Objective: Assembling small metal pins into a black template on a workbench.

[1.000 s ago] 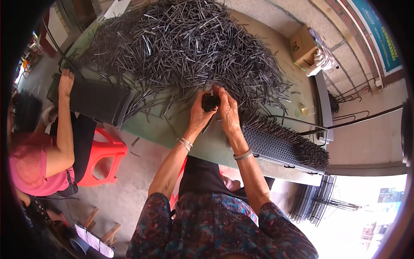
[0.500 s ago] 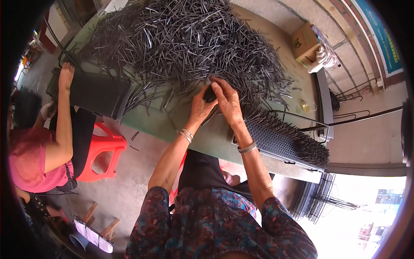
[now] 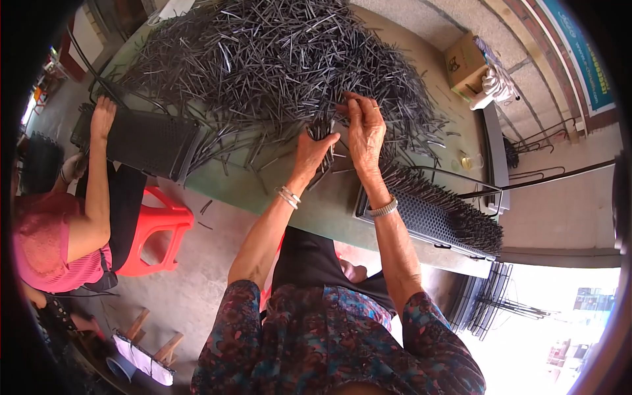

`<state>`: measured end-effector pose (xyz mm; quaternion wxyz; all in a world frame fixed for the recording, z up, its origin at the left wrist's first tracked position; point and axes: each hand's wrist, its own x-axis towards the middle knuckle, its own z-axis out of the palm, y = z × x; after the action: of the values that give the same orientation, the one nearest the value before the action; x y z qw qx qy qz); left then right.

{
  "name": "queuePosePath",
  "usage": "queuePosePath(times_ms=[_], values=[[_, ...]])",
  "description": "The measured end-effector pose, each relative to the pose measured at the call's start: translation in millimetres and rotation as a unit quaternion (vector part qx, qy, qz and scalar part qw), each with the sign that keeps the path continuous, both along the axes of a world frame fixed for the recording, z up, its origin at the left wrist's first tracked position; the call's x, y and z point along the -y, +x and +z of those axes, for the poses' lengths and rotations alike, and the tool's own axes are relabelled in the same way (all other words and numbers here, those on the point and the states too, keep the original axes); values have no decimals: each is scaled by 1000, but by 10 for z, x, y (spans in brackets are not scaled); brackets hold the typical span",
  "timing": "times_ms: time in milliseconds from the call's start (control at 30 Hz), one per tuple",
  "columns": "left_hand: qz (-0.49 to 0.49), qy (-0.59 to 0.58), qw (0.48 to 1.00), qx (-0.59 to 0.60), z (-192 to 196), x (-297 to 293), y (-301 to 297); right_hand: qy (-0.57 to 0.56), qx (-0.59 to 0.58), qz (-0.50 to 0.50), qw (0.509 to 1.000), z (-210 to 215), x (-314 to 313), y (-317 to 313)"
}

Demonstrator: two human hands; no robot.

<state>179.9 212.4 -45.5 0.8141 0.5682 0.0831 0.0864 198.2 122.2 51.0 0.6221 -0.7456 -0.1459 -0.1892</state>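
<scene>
While both hands worked at the near edge of the big heap of thin dark grey metal rods point(image 3: 263, 59) on the green table point(image 3: 309, 204), the left hand point(image 3: 313, 148) sat just below the heap's edge w/ its fingers curled and pressed together round a small bunch of dark rods point(image 3: 324, 131); the bunch stuck up out of the fist, betw. thumb and fingers. Right hand point(image 3: 365, 128) was just right of that bunch, touching the heap's edge, fingers point(image 3: 352, 105) bent and close together, tips pinching at rods at the top of the bunch; exactly how many it pinched can't be told.

Right of the heap, under the right wrist w/ its metal bracelet point(image 3: 383, 209), lay a black perforated plastic tray point(image 3: 428, 217) w/ rods standing upright in its holes. Left of the heap a second black perforated tray point(image 3: 148, 141) rested on the table edge, another person's hand point(image 3: 102, 118) laid on its far left end; that person sat on a red plastic stool point(image 3: 155, 230). Beyond the heap to the right stood a cardboard box point(image 3: 464, 62).
</scene>
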Motion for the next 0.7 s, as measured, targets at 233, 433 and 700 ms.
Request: queuePosePath(times_ms=[233, 433, 700], values=[[-52, -223, 970, -78, 179, 13, -38, 35, -63, 11, 997, -76, -70, -166], [-65, -240, 966, -68, 256, 6, 103, 216, -72, 75, 971, 0, -65, -62], [-152, -454, 877, -43, 131, -65, 239, 289, -124, 61, 947, -70, 35, -178]])
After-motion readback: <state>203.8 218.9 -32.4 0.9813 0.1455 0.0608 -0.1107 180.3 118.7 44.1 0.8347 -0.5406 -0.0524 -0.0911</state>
